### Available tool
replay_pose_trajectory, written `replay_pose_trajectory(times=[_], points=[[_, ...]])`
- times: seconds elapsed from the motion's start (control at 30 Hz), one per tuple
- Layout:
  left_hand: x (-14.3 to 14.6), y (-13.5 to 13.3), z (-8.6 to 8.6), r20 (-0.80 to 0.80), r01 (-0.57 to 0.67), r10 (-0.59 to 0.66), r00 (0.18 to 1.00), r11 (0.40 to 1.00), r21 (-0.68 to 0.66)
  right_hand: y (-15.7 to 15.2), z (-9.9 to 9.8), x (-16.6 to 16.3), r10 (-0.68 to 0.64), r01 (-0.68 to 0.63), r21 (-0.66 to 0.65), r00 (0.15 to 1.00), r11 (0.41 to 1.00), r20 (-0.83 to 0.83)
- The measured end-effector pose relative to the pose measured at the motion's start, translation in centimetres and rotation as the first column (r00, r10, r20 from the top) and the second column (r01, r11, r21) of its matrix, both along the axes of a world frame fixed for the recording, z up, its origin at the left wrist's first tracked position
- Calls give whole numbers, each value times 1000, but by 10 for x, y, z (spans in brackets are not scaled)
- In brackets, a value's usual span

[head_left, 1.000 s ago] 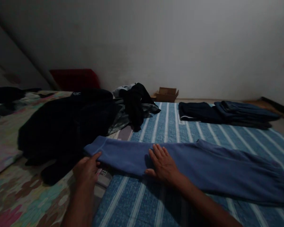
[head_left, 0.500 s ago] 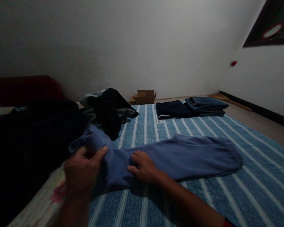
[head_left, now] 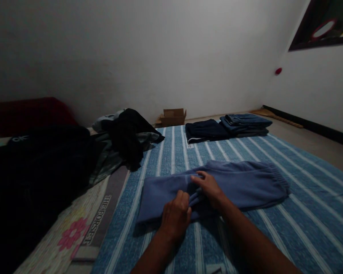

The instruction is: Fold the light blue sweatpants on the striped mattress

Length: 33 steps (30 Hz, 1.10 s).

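A pair of blue sweatpants [head_left: 234, 184] lies across the middle of the frame on a blue striped bedcover [head_left: 288, 224], its left portion doubled over onto itself and its elastic cuff pointing toward the right edge. Both hands meet at the garment's near edge, just below centre. The left hand [head_left: 175, 217] is curled closed, pinching the folded layer of cloth at its lower rim. The right hand [head_left: 208, 186] sits just beside it, slightly higher in the frame, fingers bent and gripping the same fold from the other side. In the upper middle a stack of folded dark clothes [head_left: 227, 127] rests on the cover, well apart from the hands, with a small cardboard box [head_left: 173, 116] behind it by the wall. A heap of black clothes [head_left: 74, 152] fills the left side.
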<state>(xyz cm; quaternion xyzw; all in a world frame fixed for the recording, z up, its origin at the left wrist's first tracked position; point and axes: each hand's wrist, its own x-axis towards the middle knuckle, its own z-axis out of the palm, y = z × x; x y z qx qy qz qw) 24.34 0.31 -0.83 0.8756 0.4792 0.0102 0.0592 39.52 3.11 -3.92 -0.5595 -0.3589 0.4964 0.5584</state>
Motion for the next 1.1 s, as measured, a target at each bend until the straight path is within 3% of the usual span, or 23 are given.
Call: replay_pose_trajectory(times=[0.3,0.6,0.87,1.1], points=[[0,1,-3,82,52,-63,995,990,132,9,5,-2,-5,-21,118,978,993,211],[-3,-32,-30,342,255,-379,860,900,354,4,-15,10,-33,22,54,976,998,215],[-31,-43,-38,324,161,-297,898,909,386,1,-14,9,-78,77,7,990,997,115],[-50,-47,-54,190,72,-150,970,929,362,2,-4,12,-94,93,38,995,995,24]])
